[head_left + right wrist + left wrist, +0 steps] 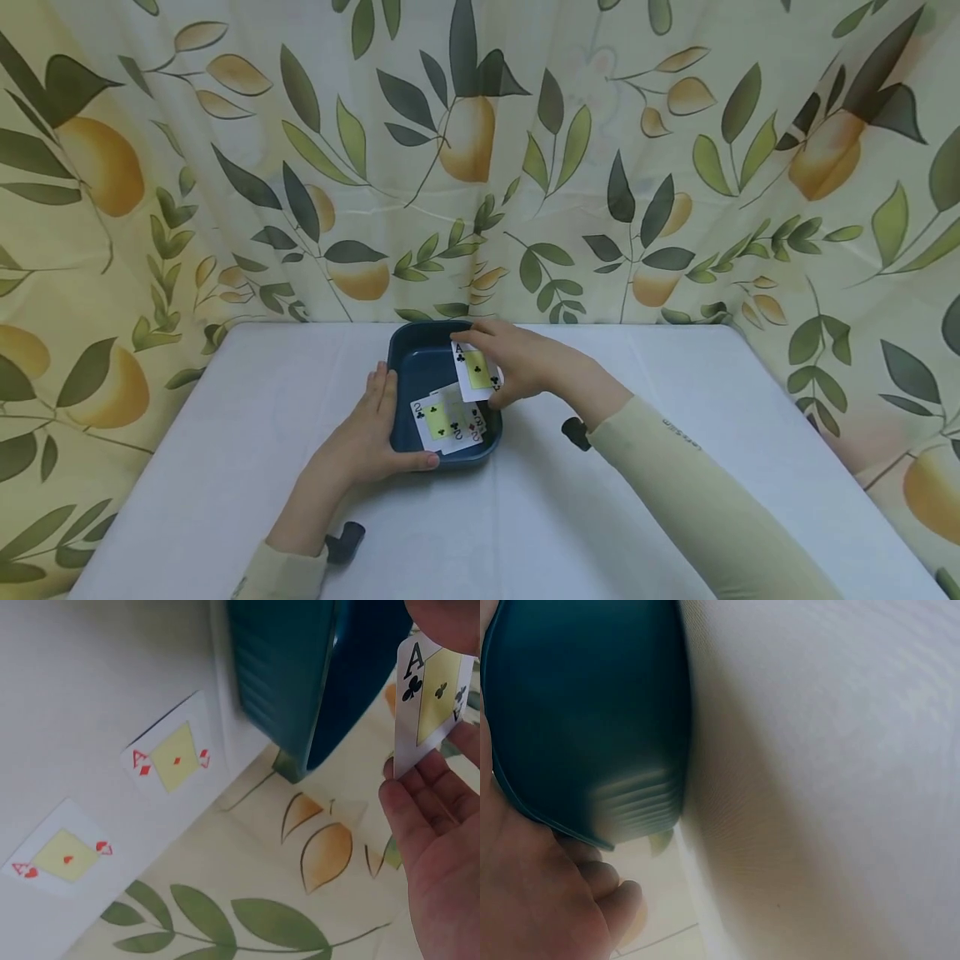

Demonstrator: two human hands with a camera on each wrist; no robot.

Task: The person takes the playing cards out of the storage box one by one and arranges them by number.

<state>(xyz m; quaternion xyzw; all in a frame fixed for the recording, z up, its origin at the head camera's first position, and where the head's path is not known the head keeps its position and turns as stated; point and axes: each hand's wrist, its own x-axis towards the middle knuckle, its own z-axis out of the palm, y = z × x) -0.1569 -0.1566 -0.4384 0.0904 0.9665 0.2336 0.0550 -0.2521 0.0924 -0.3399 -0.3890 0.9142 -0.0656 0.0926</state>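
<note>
A dark blue rectangular tray (401, 429) stands on the white table, with several overlapping playing cards (438, 422) in its near part; a two of clubs shows face up. My right hand (525, 364) pinches an ace of clubs (463, 379) over the tray's right side. In the right wrist view the card hangs between the thumb and the fingers (409, 817). My left hand (362, 442) lies against the tray's left side with straight fingers, its thumb along the near rim. The left wrist view shows the tray's outer wall (592, 697) beside that hand.
In the right wrist view an ace of diamonds (177, 760) and an ace of hearts (68, 860) lie face up on the table beside the tray; the head view does not show them. A fruit-patterned curtain (525, 217) hangs behind the table (285, 400).
</note>
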